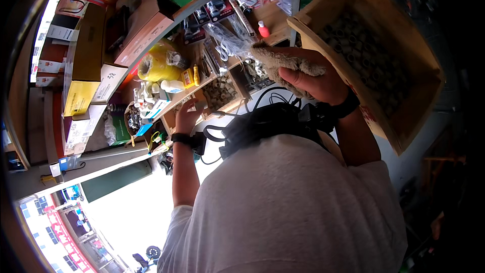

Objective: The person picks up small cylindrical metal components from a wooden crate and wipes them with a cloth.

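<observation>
My right hand [322, 77] grips a bunched, fluffy grey-brown cloth [282, 64], thumb pressed over it. Just right of that hand is a large wooden box [373, 119] with several grey pipe fittings [360, 53] inside. It looks tilted in the view; what supports it is hidden. At the shelf front, my left hand [188, 115] is raised with fingers bent, beside an open wooden bin [238, 94] of pale pipe fittings [219, 93]. A small greyish piece [201, 105] shows at its fingertips; I cannot tell whether it is held. Both wrists wear black bands.
Above the bins, a wooden shelf [274, 17] carries a yellow roll [161, 62], a red bottle [263, 29], white fittings [146, 94] and bagged goods [229, 40]. Cardboard boxes [140, 22] crowd the upper left. A black bag with cables [261, 125] hangs at my front. Bright daylight enters lower left.
</observation>
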The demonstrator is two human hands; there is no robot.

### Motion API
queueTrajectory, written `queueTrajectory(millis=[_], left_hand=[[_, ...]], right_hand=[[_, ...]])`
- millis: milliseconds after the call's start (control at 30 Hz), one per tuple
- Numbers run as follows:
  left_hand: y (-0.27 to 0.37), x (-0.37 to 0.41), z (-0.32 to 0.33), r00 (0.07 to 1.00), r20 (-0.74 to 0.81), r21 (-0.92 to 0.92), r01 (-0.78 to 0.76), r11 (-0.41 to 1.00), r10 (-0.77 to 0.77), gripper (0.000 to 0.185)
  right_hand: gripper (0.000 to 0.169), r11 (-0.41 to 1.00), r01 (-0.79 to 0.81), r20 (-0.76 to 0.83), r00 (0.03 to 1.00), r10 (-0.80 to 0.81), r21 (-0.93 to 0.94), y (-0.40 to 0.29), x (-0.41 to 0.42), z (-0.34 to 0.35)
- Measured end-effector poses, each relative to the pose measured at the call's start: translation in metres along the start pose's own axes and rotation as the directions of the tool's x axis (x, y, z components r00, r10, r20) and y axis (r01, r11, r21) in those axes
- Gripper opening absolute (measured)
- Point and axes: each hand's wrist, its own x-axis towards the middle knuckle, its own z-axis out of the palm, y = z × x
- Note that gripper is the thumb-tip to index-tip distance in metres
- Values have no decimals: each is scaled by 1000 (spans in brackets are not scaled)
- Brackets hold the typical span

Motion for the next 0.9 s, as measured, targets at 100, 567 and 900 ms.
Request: queueTrajectory(millis=[100, 567, 900], left_hand=[[-15, 7, 4, 980, -99, -2, 175, 985, -174, 53], [-36, -4, 0, 949, -61, -176, 295, 939, -310, 32], [-35, -24, 4, 941, -62, -209, 314, 926, -333, 28]], right_hand=[[42, 1000, -10, 1, 1000, 10, 5, -3, 3, 1], [34, 808, 356, -270, 929, -253, 469, -44, 72, -61], [31, 779, 136, -357, 927, 119, 612, 3, 60, -256]])
